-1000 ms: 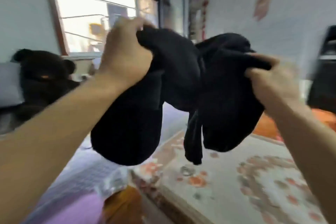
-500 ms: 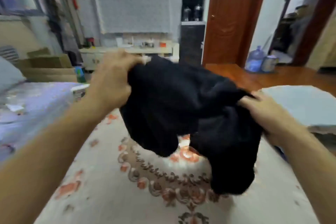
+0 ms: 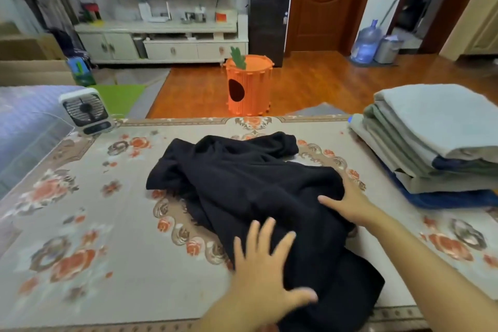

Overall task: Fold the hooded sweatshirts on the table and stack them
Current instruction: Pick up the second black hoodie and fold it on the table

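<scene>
Head view: our black hooded sweatshirt (image 3: 250, 186), airborne a second ago, now lies crumpled on the worktop (image 3: 113, 237) beneath both grips, left hand (image 3: 265, 275) and right hand (image 3: 350, 205) spread flat; flattening presumably follows.

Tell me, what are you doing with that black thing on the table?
A person is getting a black hooded sweatshirt ready to fold. It lies crumpled on the flowery table, not folded yet. The left hand rests spread near its closer end, and the right hand presses flat on its right side. A stack of folded clothes sits at the table's right.
</scene>
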Tool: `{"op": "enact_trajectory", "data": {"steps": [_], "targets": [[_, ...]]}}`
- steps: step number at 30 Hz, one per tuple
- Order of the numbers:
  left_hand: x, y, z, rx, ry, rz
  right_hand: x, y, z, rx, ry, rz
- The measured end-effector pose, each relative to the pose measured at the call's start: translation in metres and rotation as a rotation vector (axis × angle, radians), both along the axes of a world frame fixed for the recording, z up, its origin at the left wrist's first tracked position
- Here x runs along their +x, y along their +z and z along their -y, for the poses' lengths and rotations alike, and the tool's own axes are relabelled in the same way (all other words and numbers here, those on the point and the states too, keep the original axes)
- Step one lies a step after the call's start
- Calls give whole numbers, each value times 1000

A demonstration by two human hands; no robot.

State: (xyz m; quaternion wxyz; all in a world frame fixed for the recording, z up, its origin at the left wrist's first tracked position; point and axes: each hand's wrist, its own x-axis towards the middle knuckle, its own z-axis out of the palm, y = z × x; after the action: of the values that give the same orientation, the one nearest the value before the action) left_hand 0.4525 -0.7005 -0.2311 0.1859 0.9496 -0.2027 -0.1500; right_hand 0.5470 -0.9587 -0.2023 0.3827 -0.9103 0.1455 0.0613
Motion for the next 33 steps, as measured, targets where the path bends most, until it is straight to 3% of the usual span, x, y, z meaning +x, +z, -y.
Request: {"op": "enact_trajectory", "data": {"steps": [3,7,9,12,15,18,19,21,24,28,30,33], "targets": [[-1,-22,9,90,-90,60,5,-15,-16,65,-15,38],[27,-12,-26,47,-109,247,18,7,-17,-250,-25,-157],[58,7,-68,-11,-20,281,19,39,-15,-206,-55,-117],[115,52,-136,-66,177,448,-4,97,-42,30,-11,70],[145,90,-179,70,388,640,-30,114,-100,145,163,120],[132,78,-194,416,484,498,-35,59,-142,149,194,22],[116,65,-193,436,485,420,-38,35,-150,110,171,-34],[74,35,-182,264,436,378,-46,-10,-158,101,93,-142],[19,9,-156,59,250,512,-54,-28,-158,391,-136,-176],[10,-4,-117,111,146,432,-55,8,-173,795,-283,-131],[22,0,-101,59,210,399,-59,38,-184,838,-184,-65],[40,20,-104,-24,319,544,-61,88,-172,916,-179,86]]}}
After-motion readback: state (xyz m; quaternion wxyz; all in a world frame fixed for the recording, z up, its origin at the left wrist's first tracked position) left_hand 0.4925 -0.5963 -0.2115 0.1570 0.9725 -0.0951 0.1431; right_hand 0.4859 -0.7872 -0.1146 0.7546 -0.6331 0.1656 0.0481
